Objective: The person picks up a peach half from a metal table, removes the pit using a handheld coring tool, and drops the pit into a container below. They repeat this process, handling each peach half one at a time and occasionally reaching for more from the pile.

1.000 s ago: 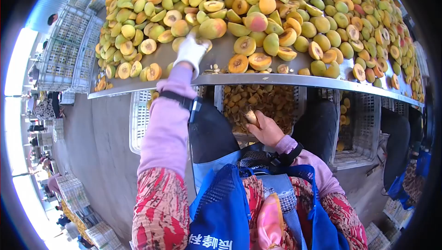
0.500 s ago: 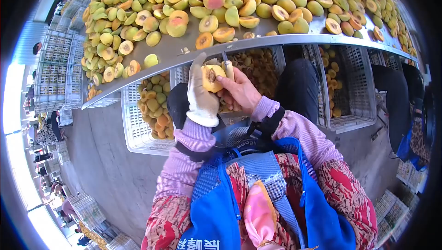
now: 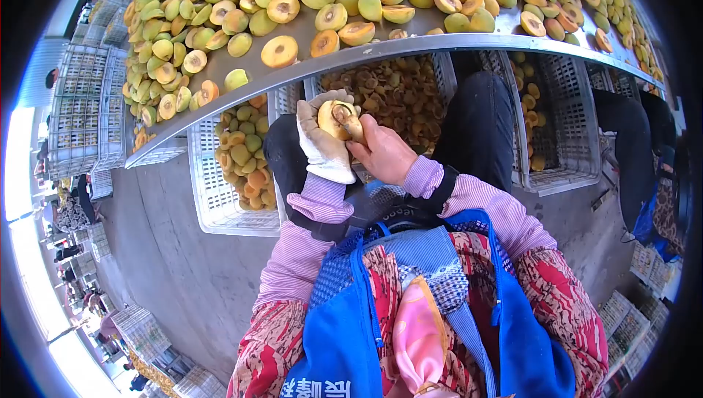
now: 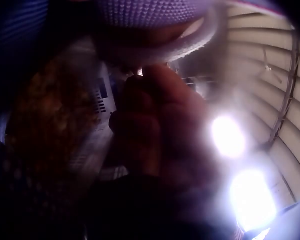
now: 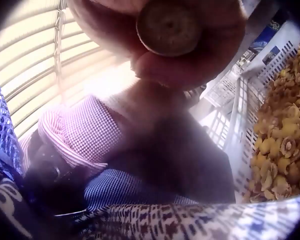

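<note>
In the head view the gloved left hand (image 3: 322,138) holds a halved yellow fruit (image 3: 333,121) in its palm, fingers curled around it. The bare right hand (image 3: 386,151) grips a short tool by its handle (image 3: 356,131), and the tool's far end lies against the cut face of the fruit. The round butt of the handle (image 5: 169,27) shows in the right wrist view, enclosed by the right hand (image 5: 200,60). The left wrist view is dark and blurred; bare fingers (image 4: 140,120) show there below a sleeve cuff.
Many whole and halved fruits lie on a metal table (image 3: 256,76) with a raised edge. Beneath it stand a white crate (image 3: 212,211) of fruit, a crate with brownish pieces (image 3: 395,90) between the knees, and another crate (image 3: 567,142) at the right. Stacked crates (image 3: 84,105) stand at left.
The left hand has come back from the fruit pile to the right hand with a fruit. Since half a second ago, a halved fruit appears at the table's edge and the tool has moved onto the held fruit.
</note>
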The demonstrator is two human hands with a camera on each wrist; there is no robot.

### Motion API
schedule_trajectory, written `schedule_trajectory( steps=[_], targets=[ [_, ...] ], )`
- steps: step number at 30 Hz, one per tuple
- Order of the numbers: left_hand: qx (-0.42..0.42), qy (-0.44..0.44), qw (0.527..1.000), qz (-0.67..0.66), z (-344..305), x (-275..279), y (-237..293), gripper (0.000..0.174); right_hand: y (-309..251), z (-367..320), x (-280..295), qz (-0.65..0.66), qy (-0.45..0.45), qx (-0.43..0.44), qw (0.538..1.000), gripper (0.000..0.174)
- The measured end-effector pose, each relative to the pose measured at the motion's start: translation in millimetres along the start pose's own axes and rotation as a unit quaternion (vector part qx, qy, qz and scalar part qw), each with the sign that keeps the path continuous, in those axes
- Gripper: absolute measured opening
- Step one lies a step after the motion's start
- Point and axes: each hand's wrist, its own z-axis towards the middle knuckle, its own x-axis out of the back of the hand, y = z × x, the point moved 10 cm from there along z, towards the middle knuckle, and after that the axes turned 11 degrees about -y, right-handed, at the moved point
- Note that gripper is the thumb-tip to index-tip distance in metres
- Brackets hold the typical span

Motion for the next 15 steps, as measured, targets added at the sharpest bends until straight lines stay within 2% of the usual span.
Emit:
schedule_trajectory(
  steps=[2,4,8,10,13,15],
  targets=[
    [0.006,0.008,0.999,-0.051,-0.1,0.9,-2.7,0.054,1.4,1.3,-0.3,0.007,0.012,-0.001,1.0,0.03],
    [0.011,-0.002,1.0,-0.015,1.0,1.0,-2.0,0.053,4.2,2.5,2.3,0.015,0.024,-0.003,1.0,0.029],
    [-0.025,0.026,0.998,0.046,1.8,6.1,6.2,0.052,9.2,6.6,-0.7,-0.008,-0.029,0.008,1.0,0.031],
    [0.069,0.015,0.997,0.027,1.3,-0.3,-3.6,0.053,16.5,9.5,-1.9,-0.025,-0.054,0.008,0.998,0.031],
    [0.099,0.04,0.994,0.035,3.6,6.3,-13.8,0.052,23.8,14.2,-6.2,-0.019,-0.068,0.035,0.997,0.03],
    [0.09,0.047,0.995,0.026,1.9,7.3,-15.6,0.049,32.0,13.6,-17.1,0.093,-0.122,-0.006,0.988,0.029]
  ],
)
